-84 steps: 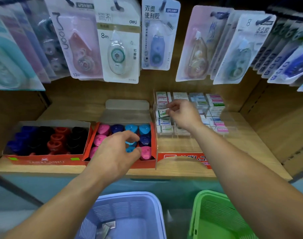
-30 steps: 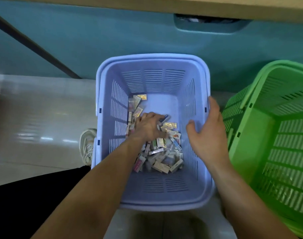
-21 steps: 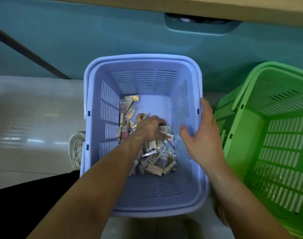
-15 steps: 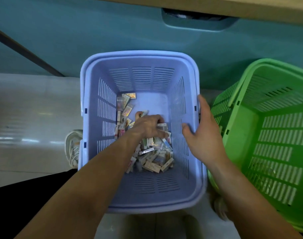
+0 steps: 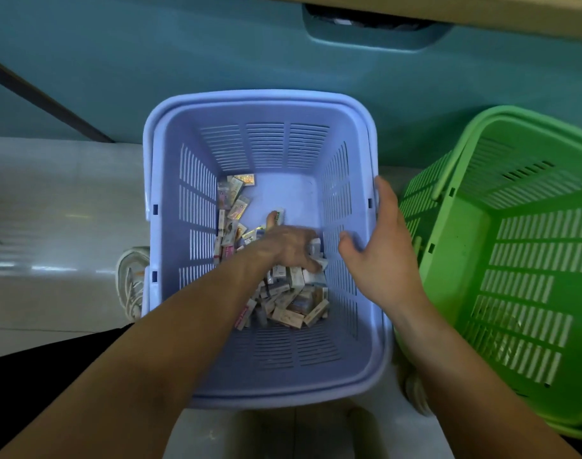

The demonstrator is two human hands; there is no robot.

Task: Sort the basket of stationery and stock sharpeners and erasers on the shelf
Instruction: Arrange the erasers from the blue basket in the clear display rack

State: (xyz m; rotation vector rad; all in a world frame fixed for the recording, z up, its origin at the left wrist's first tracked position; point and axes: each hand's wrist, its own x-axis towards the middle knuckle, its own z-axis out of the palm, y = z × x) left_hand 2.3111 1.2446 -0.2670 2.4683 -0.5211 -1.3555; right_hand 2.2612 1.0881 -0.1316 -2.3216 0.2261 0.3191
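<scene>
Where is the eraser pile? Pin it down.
Head view: the eraser pile lies on the floor of the purple basket, against its right wall, under the left hand; the right hand grips that wall's rim.

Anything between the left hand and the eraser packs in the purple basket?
Nothing visible. The left hand is down in the purple basket, resting on the eraser packs. The right hand grips its right wall, off to the side.
</scene>
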